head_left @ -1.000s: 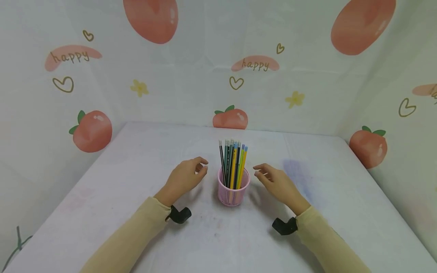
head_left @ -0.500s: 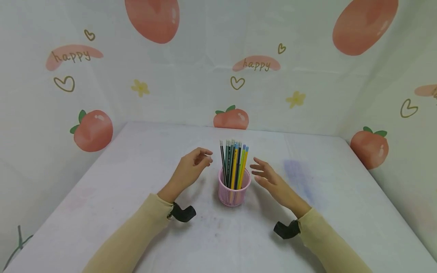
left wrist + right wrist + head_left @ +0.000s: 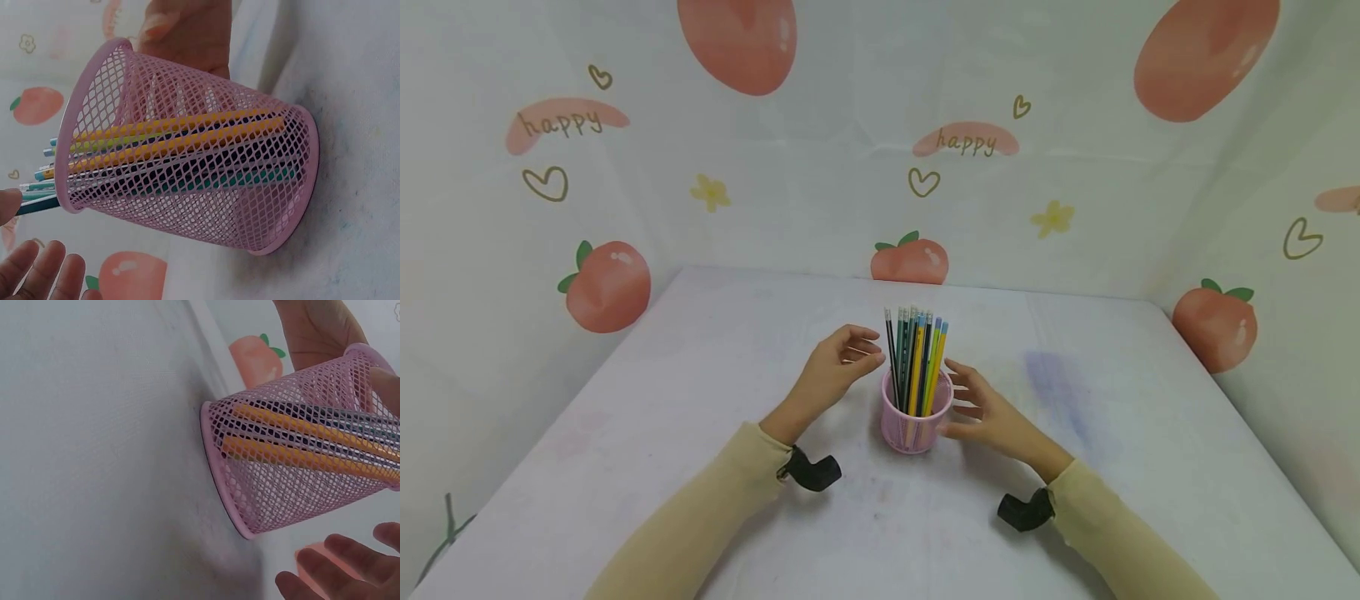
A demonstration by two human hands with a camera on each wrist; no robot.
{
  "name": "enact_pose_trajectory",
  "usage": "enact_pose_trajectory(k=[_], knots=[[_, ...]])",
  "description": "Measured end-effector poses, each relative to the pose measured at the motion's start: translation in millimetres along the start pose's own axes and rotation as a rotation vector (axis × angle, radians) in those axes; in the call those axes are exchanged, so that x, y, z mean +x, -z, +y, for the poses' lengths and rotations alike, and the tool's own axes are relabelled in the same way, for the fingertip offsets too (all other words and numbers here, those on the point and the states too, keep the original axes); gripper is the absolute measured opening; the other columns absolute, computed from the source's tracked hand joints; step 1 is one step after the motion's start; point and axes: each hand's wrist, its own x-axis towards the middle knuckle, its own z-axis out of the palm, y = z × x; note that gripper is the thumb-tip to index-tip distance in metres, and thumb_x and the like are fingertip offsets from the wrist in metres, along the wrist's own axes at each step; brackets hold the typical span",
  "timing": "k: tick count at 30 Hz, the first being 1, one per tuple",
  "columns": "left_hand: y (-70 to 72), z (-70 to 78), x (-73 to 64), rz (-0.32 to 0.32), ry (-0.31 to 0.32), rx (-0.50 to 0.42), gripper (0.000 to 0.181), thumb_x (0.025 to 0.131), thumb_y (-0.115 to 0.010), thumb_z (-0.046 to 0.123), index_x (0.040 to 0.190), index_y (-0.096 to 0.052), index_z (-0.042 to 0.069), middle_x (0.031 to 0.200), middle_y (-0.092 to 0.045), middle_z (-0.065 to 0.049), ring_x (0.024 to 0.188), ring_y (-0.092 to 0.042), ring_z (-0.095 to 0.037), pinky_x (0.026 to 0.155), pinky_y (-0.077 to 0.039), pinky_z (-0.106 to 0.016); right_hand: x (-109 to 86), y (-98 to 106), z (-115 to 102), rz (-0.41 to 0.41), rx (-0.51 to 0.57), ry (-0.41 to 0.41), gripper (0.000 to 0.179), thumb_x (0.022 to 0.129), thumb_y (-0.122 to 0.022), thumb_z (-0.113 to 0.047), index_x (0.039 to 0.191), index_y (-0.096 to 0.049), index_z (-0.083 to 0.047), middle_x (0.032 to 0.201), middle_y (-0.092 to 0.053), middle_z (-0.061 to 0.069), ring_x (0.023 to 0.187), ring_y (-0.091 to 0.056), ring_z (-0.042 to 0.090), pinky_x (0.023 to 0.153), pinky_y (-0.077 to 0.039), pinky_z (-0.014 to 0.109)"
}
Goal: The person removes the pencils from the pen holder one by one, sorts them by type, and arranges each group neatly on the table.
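Note:
A pink mesh pencil cup [image 3: 898, 432] stands upright on the table, with several pencils [image 3: 917, 354] in it: dark green, black, yellow and lime, their capped ends up. Left of the cup, my left hand [image 3: 835, 367] has its fingers spread loosely toward the pencils. In the left wrist view its fingers [image 3: 47, 269] are off the rim and the thumb [image 3: 7, 206] overlaps a dark pencil. On the other side, my right hand [image 3: 996, 417] reaches around the cup, fingers apart. The right wrist view shows the fingers [image 3: 340, 565] off the mesh wall, the thumb [image 3: 386, 387] overlapping the rim.
A pale cloth with faint stains covers the table [image 3: 865, 533]. Behind it rises a white backdrop [image 3: 820, 217] printed with peaches, hearts and flowers. Each wrist, below a beige sleeve [image 3: 700, 508], carries a black camera mount [image 3: 1026, 510].
Both hands have come in closer to the cup from either side. The right hand has dropped lower and spread its fingers about it. The cup and pencils stay in place.

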Motion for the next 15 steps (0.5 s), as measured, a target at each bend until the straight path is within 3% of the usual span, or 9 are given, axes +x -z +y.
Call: enact_pose_trajectory(k=[15], knots=[[-10.8, -0.1, 2.8, 0.004, 0.043, -0.041, 0.039, 0.088, -0.072, 0.017, 0.121, -0.058, 0.001, 0.108, -0.066, -0.014, 0.096, -0.065, -0.024, 0.085, -0.055, -0.034, 7.6, -8.6, 5.8, -0.045, 0.056, -0.023, 0.086, 0.078, -0.08, -0.01, 0.146, -0.028, -0.001, 0.148, -0.037, 0.023, 0.129, -0.045, 0.044, 0.105, -0.042, 0.052]])
